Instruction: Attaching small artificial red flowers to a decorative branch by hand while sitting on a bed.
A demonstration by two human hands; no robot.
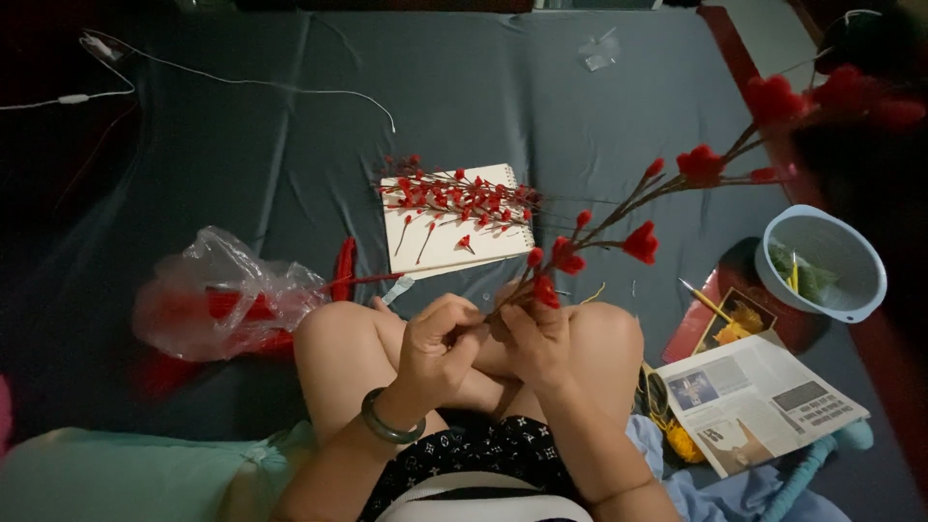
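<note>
From my seat I see a long dark branch of artificial red flowers [667, 193] rising from between my knees up toward the far right, its thin twigs tipped with small red blossoms; the topmost clusters blur near the edge of view. My right hand [535, 340] grips the bottom of that stem, fingers closed round it, and my left hand [440, 348], with a dark green bangle [389, 425] on its wrist, is pinched shut on the same stem end just beside the right, the two hands touching. Beyond my knees a white spiral notebook [454, 242] lies on the dark blue sheet [242, 174], with another spray of red buds [454, 196] and a few loose red stems resting on it. To the left, a crumpled clear plastic bag [227, 290] holds red material I cannot make out in detail. On the right, a pale blue plastic bowl [860, 290] contains green bits and something yellow. Near it lie a newspaper [764, 396], a pencil-like tool [706, 300] and some yellow thread [681, 440]. A white cable [290, 90] trails across the far sheet.
</note>
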